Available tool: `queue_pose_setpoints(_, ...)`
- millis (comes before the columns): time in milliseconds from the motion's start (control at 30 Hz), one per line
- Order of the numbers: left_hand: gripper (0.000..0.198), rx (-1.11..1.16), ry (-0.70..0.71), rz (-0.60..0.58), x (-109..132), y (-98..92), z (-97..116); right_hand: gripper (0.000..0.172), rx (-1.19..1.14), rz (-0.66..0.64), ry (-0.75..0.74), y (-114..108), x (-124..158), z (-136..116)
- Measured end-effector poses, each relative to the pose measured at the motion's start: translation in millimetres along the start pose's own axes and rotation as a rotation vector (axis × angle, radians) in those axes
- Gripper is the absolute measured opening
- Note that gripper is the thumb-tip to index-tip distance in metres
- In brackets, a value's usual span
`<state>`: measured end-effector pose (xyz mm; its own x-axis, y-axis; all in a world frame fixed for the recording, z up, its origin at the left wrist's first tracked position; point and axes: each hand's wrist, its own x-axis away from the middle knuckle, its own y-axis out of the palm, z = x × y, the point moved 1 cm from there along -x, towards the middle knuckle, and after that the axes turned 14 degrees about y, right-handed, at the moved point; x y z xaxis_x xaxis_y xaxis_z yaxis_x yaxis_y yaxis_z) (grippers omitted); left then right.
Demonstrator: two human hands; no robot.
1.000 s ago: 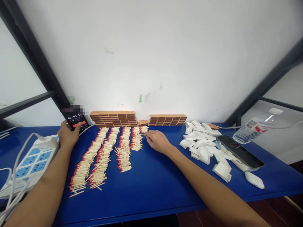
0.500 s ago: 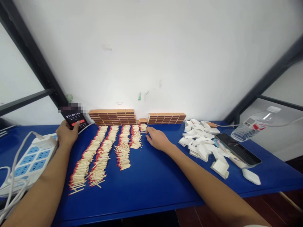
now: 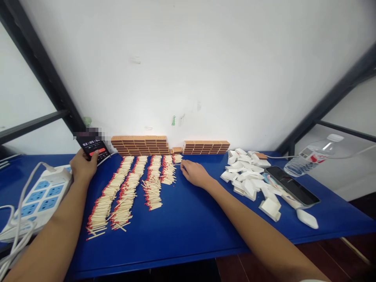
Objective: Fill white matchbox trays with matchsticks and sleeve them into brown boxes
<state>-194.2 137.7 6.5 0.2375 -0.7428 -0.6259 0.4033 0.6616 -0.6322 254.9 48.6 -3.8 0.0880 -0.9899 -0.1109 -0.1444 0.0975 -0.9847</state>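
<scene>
At the left, my left hand (image 3: 84,166) grips a black phone (image 3: 95,145) whose lit screen shows a running timer, with the thumb along its lower right edge. My right hand (image 3: 194,172) rests on the blue table with curled fingers, beside the short end row of matches (image 3: 176,158). Whether a match sits between those fingertips is hidden. Red-tipped matches lie in several rows; the long left row (image 3: 102,203) and its neighbour (image 3: 125,203) reach nearest to me, while a middle row (image 3: 153,188) and a shorter one (image 3: 168,170) end farther back.
Stacked matchboxes (image 3: 139,145) line the wall, with a second stack (image 3: 205,147) to the right. White box trays (image 3: 246,172) lie heaped near another phone (image 3: 292,186), a white case (image 3: 307,218) and a tilted bottle (image 3: 314,154). A power strip (image 3: 44,196) with cables occupies the left.
The view has shifted slightly, moving the items on the right a little leftward in the picture. Both hands keep their places, and the matches look unchanged.
</scene>
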Motion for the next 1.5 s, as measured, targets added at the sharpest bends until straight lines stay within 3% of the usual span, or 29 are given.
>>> queue_pose_setpoints(1500,0.039,-0.064,-0.022,-0.019,-0.6,-2.4,4.9,0.021,-0.041,-0.025,0.022,-1.6,-6.0,-0.8)
